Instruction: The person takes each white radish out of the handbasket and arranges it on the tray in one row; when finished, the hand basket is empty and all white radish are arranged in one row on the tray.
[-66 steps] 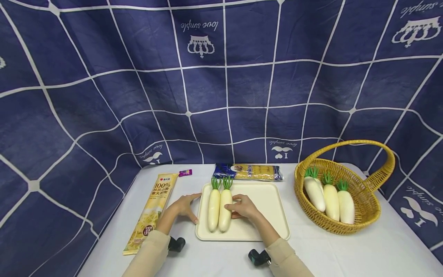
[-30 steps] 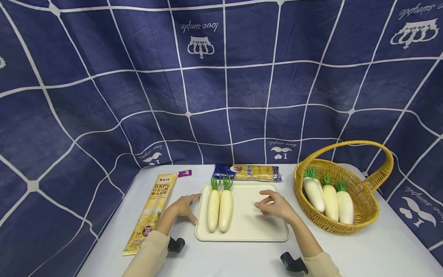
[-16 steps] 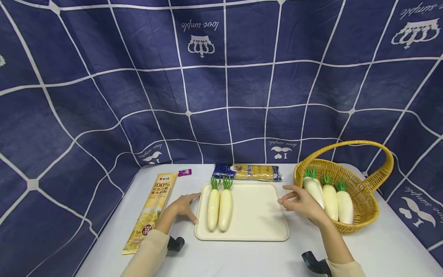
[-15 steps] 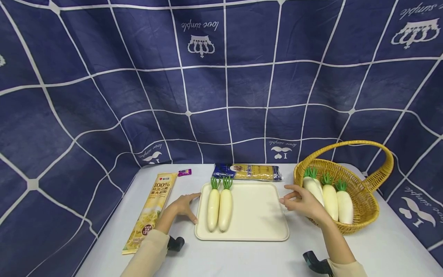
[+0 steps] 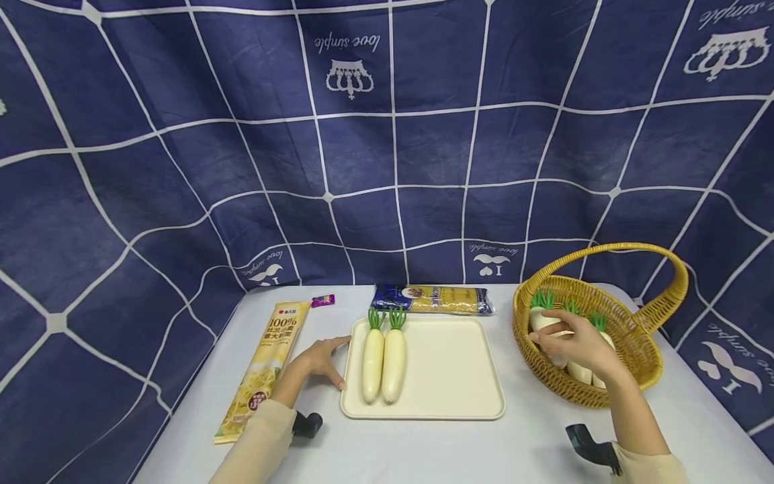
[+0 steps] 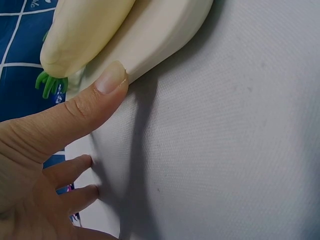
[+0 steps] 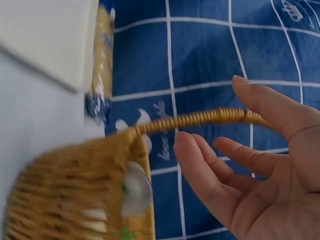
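Two white radishes [image 5: 383, 366] with green tops lie side by side on the left part of a cream tray [image 5: 450, 370]. My left hand [image 5: 319, 359] rests at the tray's left edge, fingers spread. In the left wrist view, the thumb [image 6: 107, 82] touches the tray's rim, and nothing is in its grasp. Over the wicker basket [image 5: 544, 373] at right, my right hand [image 5: 577, 343] hovers with loosely bent fingers and partly hides the white radishes [image 5: 540, 318] inside. The right wrist view shows its thumb and fingers apart with nothing between them.
A yellow pasta packet [image 5: 263, 373] lies left of the tray, with a small purple wrapper [image 5: 323, 300] near its top. Behind the tray is a blue-and-yellow pasta bag [image 5: 432, 300]. The basket's tall handle [image 5: 611, 249] arches over it. A blue checked curtain [image 5: 363, 154] hangs behind.
My right hand has let go of the right-hand radish on the tray and moved right, past the tray's edge, to over the basket. The left hand has stayed in place.
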Action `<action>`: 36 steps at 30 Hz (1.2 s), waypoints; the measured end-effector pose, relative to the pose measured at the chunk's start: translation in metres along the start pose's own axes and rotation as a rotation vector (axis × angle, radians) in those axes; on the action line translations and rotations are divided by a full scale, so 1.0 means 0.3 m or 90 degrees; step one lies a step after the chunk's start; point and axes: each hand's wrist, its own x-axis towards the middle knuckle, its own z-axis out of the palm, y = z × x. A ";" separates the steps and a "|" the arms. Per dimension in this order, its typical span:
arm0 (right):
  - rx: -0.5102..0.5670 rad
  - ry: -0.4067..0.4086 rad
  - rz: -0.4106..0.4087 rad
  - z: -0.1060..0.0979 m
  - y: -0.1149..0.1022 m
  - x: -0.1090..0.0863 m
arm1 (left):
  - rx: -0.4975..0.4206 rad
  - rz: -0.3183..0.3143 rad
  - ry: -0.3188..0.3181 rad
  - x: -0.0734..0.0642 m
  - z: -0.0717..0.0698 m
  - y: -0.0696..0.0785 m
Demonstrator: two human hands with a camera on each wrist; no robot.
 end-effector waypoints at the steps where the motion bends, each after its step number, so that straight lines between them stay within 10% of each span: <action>1: -0.012 0.001 -0.003 -0.014 0.004 0.000 | -0.001 0.001 0.001 0.000 0.001 0.000; 19: -0.054 -0.072 0.062 -0.169 0.119 0.126 | 0.002 -0.004 -0.001 0.005 -0.002 -0.002; 36: -0.079 -0.127 0.137 -0.160 0.146 0.238 | 0.008 -0.015 -0.004 0.013 0.001 -0.003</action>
